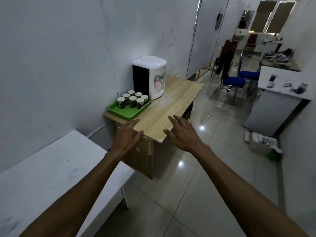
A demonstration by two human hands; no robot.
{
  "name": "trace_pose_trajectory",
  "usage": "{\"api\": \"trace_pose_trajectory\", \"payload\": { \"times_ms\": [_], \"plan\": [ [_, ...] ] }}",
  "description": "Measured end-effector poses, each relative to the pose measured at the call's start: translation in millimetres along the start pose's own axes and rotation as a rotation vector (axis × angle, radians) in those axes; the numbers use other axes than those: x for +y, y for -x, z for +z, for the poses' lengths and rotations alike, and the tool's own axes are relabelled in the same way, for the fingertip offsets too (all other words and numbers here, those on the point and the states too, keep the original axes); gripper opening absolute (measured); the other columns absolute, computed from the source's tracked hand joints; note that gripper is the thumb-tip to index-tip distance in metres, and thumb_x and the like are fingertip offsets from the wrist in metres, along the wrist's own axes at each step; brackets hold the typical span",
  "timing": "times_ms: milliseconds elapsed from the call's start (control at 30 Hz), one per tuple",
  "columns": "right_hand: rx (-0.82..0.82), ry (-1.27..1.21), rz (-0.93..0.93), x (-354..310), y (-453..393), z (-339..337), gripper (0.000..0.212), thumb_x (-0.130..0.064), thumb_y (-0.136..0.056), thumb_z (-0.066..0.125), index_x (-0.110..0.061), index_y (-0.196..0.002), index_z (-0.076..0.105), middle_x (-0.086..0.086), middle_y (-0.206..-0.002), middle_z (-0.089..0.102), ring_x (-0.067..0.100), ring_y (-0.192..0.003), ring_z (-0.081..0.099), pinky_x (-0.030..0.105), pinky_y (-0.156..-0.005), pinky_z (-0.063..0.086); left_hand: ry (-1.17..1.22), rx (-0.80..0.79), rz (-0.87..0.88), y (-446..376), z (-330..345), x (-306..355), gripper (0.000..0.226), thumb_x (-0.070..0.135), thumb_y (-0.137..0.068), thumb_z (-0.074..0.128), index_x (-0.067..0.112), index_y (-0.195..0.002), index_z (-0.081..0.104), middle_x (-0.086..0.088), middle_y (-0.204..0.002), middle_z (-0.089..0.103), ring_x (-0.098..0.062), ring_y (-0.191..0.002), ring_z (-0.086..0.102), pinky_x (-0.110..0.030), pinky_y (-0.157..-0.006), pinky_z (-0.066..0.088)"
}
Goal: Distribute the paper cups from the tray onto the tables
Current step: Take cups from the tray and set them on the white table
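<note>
While seven paper cups (pixel 132 99) stand upright on the green tray (pixel 123 111) (beside a water dispenser (pixel 152 76)) on the worktop (pixel 172 103), left hand (pixel 127 136) and right hand (pixel 183 134) hover near its front edge, each grip released, fingers spread.

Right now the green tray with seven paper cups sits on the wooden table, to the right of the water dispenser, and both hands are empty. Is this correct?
Not quite. In the head view the green tray with its seven paper cups sits to the left of the water dispenser, against the wall, not to its right. The rest holds: it is on the wooden table, and the left hand and right hand are empty.
</note>
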State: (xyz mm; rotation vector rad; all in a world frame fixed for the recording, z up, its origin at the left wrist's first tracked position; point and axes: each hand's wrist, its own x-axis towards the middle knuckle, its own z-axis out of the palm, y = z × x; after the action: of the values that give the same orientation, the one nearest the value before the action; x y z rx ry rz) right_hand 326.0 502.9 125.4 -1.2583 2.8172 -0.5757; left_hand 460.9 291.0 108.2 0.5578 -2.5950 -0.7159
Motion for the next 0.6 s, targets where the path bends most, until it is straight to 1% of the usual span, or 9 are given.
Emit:
{"api": "trace_pose_trajectory", "payload": {
  "times_ms": [100,200,267,367,467,533,600],
  "plan": [
    [-0.009,-0.014,-0.047,31.7,-57.2,-2.8,0.069,-0.058,-0.102,0.035,-0.026,-0.159,0.017,0.004,-0.167,0.017,0.026,-0.154,0.012,0.054,-0.123,0.014,-0.007,0.042,-0.01,-53.2,15.9,2.3,0.057,0.042,-0.097,0.06,0.021,-0.148,0.047,-0.009,-0.152,0.048,-0.029,-0.136,0.047,-0.048,-0.113,0.039],
    [-0.015,-0.032,-0.115,59.3,-116.3,3.6,0.068,-0.057,-0.101,0.039,-0.024,-0.158,0.021,0.005,-0.165,0.022,0.026,-0.152,0.018,0.053,-0.122,0.019,0.001,0.094,-0.077,-99.7,31.6,-1.7,0.057,0.039,-0.096,0.061,0.02,-0.148,0.046,-0.009,-0.151,0.049,-0.028,-0.135,0.047,-0.04,-0.107,0.041],
    [-0.019,-0.059,-0.175,76.2,-157.9,7.9,0.067,-0.053,-0.102,0.043,-0.021,-0.158,0.024,0.006,-0.163,0.026,0.026,-0.15,0.023,0.049,-0.121,0.025,-0.008,0.112,-0.115,-130.9,45.1,-7.5,0.057,0.039,-0.096,0.061,0.02,-0.148,0.047,-0.009,-0.15,0.05,-0.029,-0.134,0.049,-0.039,-0.107,0.041],
    [-0.01,-0.117,-0.279,95.3,-219.4,14.8,0.064,-0.047,-0.101,0.05,-0.015,-0.154,0.031,0.007,-0.157,0.037,0.026,-0.144,0.032,0.043,-0.114,0.035,-0.017,0.13,-0.162,-172.2,63.1,-17.4,0.057,0.038,-0.095,0.063,0.018,-0.147,0.048,-0.009,-0.146,0.054,-0.029,-0.132,0.051,-0.04,-0.106,0.043],
    [-0.036,-0.163,-0.368,107.8,-284.6,20.4,0.063,-0.042,-0.1,0.055,-0.012,-0.152,0.035,0.011,-0.153,0.042,0.028,-0.141,0.035,0.043,-0.111,0.038,-0.002,0.191,-0.273,-207.4,78.5,-25.2,0.057,0.036,-0.095,0.064,0.019,-0.147,0.048,-0.009,-0.144,0.056,-0.028,-0.129,0.055,-0.041,-0.106,0.047],
    [-0.06,-0.191,-0.445,110.6,-320.4,24.5,0.061,-0.038,-0.099,0.058,-0.01,-0.15,0.039,0.012,-0.149,0.046,0.03,-0.139,0.038,0.043,-0.11,0.038,0.002,0.208,-0.315,-220.5,87.8,-27.6,0.056,0.037,-0.096,0.062,0.019,-0.147,0.048,-0.009,-0.145,0.056,-0.027,-0.127,0.056,-0.043,-0.104,0.048],
    [-0.054,-0.23,-0.511,111.7,-357.9,28.5,0.056,-0.032,-0.097,0.062,-0.009,-0.145,0.044,0.012,-0.142,0.052,0.03,-0.134,0.044,0.042,-0.107,0.04,0.01,0.246,-0.368,-236.2,99.3,-34.1,0.054,0.035,-0.096,0.062,0.019,-0.146,0.049,-0.007,-0.143,0.057,-0.026,-0.124,0.058,-0.04,-0.102,0.049]
  ]
}}
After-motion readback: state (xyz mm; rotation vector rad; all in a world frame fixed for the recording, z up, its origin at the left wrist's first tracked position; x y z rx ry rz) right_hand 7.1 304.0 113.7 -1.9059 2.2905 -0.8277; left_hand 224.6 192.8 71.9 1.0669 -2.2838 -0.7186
